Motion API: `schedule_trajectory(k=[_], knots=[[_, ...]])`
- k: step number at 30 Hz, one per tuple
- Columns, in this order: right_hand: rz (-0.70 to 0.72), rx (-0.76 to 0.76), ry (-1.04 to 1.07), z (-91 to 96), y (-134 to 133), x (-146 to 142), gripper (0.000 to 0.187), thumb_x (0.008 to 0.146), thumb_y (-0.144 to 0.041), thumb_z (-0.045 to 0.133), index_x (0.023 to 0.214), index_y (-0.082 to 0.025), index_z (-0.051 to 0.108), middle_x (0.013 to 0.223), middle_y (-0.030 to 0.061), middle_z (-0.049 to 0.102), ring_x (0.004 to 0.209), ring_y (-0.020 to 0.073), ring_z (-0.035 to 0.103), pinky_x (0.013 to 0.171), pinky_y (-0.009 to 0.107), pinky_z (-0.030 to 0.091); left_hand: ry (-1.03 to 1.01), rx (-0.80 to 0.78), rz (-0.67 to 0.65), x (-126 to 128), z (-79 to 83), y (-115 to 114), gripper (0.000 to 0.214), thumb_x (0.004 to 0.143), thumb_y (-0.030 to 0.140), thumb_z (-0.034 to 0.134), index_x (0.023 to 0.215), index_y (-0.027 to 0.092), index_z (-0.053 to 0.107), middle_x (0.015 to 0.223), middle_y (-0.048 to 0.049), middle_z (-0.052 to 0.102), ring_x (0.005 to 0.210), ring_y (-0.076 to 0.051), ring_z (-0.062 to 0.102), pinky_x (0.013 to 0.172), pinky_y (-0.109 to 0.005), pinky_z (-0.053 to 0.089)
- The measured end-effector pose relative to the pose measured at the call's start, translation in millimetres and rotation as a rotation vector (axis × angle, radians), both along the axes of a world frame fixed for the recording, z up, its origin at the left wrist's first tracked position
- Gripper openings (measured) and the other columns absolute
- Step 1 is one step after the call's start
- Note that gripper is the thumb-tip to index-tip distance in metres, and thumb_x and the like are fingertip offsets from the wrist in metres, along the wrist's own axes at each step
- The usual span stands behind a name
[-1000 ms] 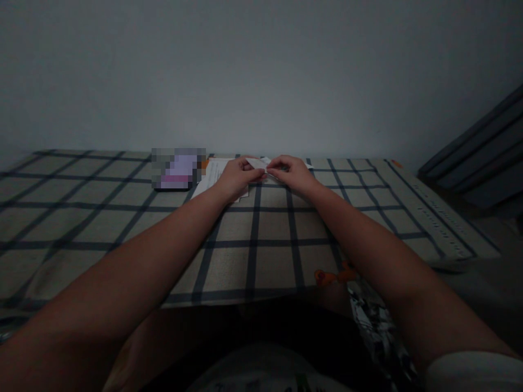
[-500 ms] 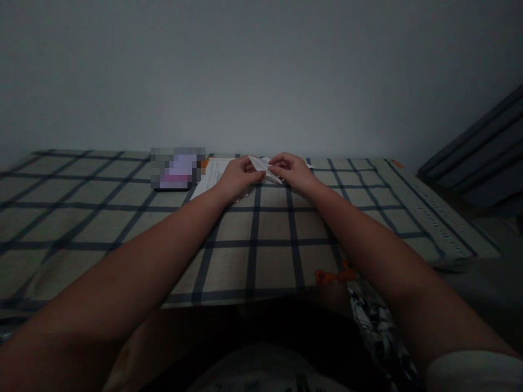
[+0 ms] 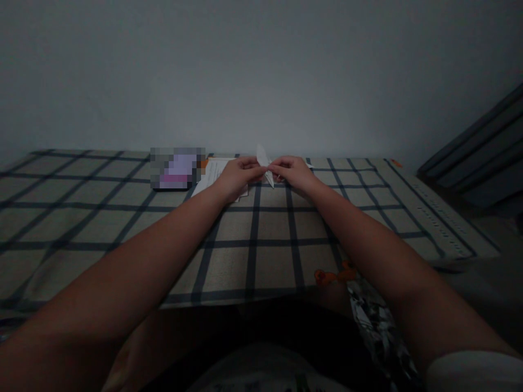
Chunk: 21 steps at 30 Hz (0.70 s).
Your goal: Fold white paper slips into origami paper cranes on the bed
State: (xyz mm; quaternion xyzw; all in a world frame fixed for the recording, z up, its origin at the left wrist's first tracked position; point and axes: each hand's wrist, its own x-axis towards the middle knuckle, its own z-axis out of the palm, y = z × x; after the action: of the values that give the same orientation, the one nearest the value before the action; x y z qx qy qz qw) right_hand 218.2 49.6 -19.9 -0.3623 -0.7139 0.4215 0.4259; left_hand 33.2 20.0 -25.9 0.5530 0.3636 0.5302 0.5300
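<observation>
The bench (image 3: 253,239) carries a checked cloth (image 3: 102,218). A printed sheet (image 3: 213,171) and a blurred object (image 3: 177,167) lie near its far edge.

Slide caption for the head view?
Left hand and right hand pinch a folded white paper over a checked cloth.

Folded paper (image 3: 264,161) between left hand (image 3: 237,177) and right hand (image 3: 295,173), above tablecloth (image 3: 122,218)

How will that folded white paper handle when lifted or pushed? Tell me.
Probably very light: the folded paper stands up held only by fingertips of the left hand and right hand. Likely stiffened along its creases, yet thin, so easily crushed. Flat, so unlikely to roll.
</observation>
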Motion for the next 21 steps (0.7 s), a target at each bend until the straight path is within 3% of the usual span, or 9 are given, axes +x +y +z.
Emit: schedule_trajectory(k=[4,12,21], knots=[[-0.023,-0.064,0.101,0.6,-0.9,-2.4,0.018,0.075,-0.030,0.074,0.084,-0.017,0.066,0.070,-0.0003,0.064,0.061,0.0099,0.056,0.059,0.024,0.048,-0.046,-0.097,-0.008,1.4,-2.4,0.7,0.026,0.065,0.028,0.084,0.081,0.012,0.073,0.083,-0.0062,0.072,0.077,-0.013,0.067,0.081,-0.027,0.053],[0.085,-0.068,0.034,3.1,-1.0,2.5,0.022,0.082,-0.037,0.068,0.075,-0.016,0.067,0.071,0.0029,0.067,0.062,0.0108,0.059,0.062,0.025,0.049,-0.012,-0.108,0.024,0.5,-3.8,4.2,0.019,0.067,0.025,0.083,0.074,0.012,0.071,0.076,-0.0042,0.070,0.070,-0.011,0.066,0.079,-0.027,0.054],[0.026,-0.056,0.028,3.5,-3.7,-1.2,0.017,0.079,-0.031,0.070,0.075,-0.016,0.064,0.065,0.0005,0.063,0.060,0.0105,0.056,0.060,0.025,0.048,0.006,-0.140,-0.051,-1.7,-2.6,4.2,0.018,0.064,0.021,0.085,0.069,0.013,0.070,0.070,-0.0023,0.067,0.067,-0.009,0.063,0.073,-0.023,0.054]])
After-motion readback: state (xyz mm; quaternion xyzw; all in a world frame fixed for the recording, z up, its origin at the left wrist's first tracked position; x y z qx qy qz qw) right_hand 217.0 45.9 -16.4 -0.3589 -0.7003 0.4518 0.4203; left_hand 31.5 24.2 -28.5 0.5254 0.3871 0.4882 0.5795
